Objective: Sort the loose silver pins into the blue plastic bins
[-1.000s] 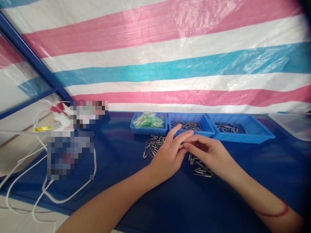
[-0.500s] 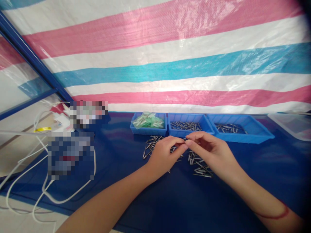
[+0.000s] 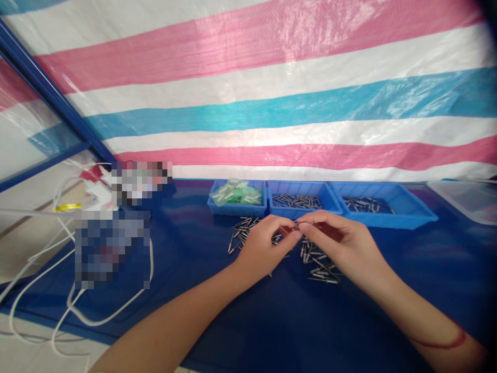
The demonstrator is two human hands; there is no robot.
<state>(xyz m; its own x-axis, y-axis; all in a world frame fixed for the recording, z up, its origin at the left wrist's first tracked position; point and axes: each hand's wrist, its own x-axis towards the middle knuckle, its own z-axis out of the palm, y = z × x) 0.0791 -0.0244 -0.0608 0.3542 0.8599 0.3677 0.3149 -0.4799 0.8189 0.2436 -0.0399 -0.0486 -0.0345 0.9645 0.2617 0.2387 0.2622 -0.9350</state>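
Three blue bins [image 3: 283, 211] are ranged along the far edge of the blue worktop [image 3: 334, 331] before a striped sheet [image 3: 252, 119]; nearer, metal pins [image 3: 322, 272] are scattered around the left hand [image 3: 262, 246] and right hand [image 3: 345, 243], a tiny piece [image 3: 296, 224] being pinched between their fingertips.

Behind and above the fingers [image 3: 324, 216] hangs a sheet [image 3: 272, 115] striped pink, white and blue. Far left of the fingers, a blue post [image 3: 46, 88] slants. Nearer the table's left edge, well left of them, white cables [image 3: 93, 324] loop near a yellow tag [image 3: 67, 207]. Right of the fingers and farther back lies clear plastic [image 3: 462, 202].
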